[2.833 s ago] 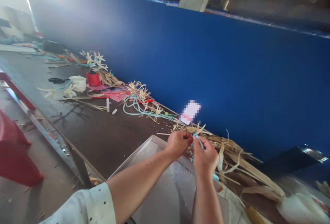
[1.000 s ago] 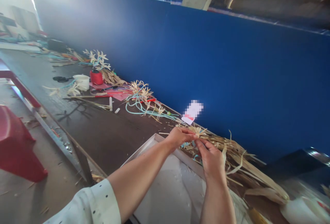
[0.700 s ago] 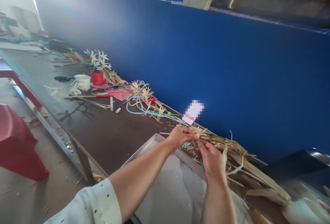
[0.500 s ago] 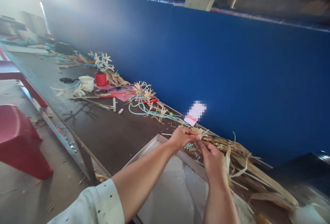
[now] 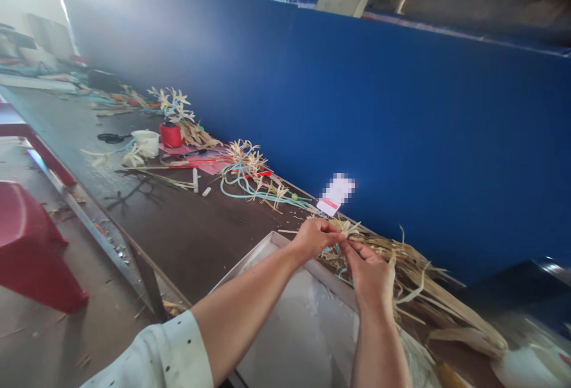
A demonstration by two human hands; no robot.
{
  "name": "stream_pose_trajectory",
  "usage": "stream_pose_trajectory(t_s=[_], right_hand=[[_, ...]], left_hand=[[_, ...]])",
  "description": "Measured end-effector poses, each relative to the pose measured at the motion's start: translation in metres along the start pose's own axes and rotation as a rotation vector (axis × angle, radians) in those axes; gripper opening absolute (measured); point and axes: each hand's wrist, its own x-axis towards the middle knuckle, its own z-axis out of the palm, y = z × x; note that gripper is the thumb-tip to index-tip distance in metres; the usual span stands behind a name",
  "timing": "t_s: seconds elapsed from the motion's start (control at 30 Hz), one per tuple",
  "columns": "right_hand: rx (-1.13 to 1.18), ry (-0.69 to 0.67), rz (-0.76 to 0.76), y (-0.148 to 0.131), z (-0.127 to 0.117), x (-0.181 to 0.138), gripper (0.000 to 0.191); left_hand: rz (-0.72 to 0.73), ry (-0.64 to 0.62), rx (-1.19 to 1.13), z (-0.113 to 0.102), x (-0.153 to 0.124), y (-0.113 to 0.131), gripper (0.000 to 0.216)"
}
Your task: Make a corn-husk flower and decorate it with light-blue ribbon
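My left hand [image 5: 316,237] and my right hand [image 5: 368,269] meet at their fingertips above the far rim of a shallow white tray [image 5: 285,316]. Both are closed in a pinch at the base of a pale flower [image 5: 350,228] that looks made of dried husk strips. Its narrow petals spread out just beyond the fingers; the stem is hidden behind them. Beneath and behind the hands lie light blue and straw-coloured scraps [image 5: 331,252]. Right of my right hand a heap of dried husks [image 5: 414,263] runs along the blue wall.
Left along the dark table [image 5: 200,239] lie finished-looking husk flowers [image 5: 245,156], light blue cords [image 5: 236,188], a red thread spool [image 5: 171,135], a white cup [image 5: 146,143] and black scissors [image 5: 113,137]. A white card [image 5: 329,205] leans on the blue wall [image 5: 357,102]. A red stool [image 5: 35,245] stands left.
The view has shifted very slightly. Both hands keep their pinch on the flower, and I see no clear movement of it.
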Motion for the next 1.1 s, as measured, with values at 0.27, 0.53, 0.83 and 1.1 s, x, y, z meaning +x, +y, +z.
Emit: stream_pose_trajectory(t_s=[0.27,0.53,0.83,1.1], right_hand=[[0.081,0.018,-0.015,0.001,0.004,0.0,0.041],[0.134,0.018,0.008,0.005,0.006,0.001,0.036],[0.116,0.142,-0.126,0.008,0.012,0.0,0.035],[0.11,0.09,-0.117,0.006,0.011,-0.002,0.041]], left_hand=[[0.017,-0.009,0.012,-0.001,0.0,-0.002,0.033],[0.09,0.036,0.16,-0.003,0.002,-0.001,0.025],[0.189,0.087,0.288,-0.002,-0.001,-0.001,0.02],[0.281,0.099,0.298,-0.001,-0.001,-0.001,0.019]])
